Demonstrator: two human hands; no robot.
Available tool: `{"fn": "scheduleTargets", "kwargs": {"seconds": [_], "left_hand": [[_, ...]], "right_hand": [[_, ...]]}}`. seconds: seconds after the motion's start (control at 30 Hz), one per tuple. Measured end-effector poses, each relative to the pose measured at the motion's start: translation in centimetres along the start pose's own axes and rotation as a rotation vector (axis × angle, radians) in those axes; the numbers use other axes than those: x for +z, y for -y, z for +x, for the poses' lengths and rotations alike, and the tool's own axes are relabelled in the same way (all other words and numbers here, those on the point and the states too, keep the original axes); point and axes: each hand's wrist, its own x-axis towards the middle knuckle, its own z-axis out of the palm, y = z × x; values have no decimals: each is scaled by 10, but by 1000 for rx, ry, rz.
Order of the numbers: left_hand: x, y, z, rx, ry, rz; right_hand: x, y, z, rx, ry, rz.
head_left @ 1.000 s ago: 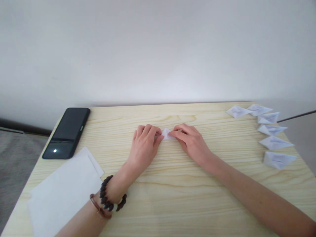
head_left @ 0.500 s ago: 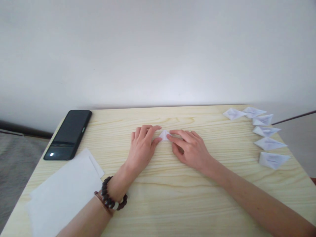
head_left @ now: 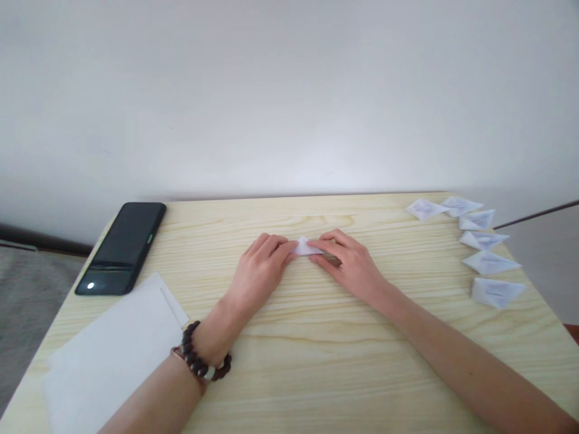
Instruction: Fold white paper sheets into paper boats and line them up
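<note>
Partly hidden, folded paper [head_left: 303,246] pinched by both hands [head_left: 260,266], white sheets [head_left: 113,343] cropped below

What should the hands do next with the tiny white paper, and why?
Perhaps gently press the folded paper along its folds: the left hand and right hand pinch its two sides, so it seems held steady, and its pointed middle shows between them.
</note>
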Motion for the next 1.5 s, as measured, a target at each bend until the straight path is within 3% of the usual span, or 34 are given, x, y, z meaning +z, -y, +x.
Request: {"fn": "scheduleTargets", "kwargs": {"seconds": [0.33, 0.73, 0.93, 1.07, 1.2, 1.33, 1.5], "left_hand": [[-4, -5, 2, 65, -20, 30], [-7, -4, -2, 164, -116, -11], [-7, -4, 2, -35, -130, -186], [-11, -7, 5, -280, 11, -420], [-12, -15, 6, -438, 145, -557], [-12, -18, 6, -515, 216, -659], [-10, -15, 5, -478, 231, -676]], "right_hand": [[-4, 3, 3, -150, -134, -181], [-4, 8, 2, -277, -154, -110], [-4, 6, 6, -195, -192, -4], [-5, 6, 9, -85, -207, 218], [-8, 7, 9, -26, -203, 313], [-8, 8, 8, -62, -161, 335], [-6, 9, 7, -95, -55, 323]]}}
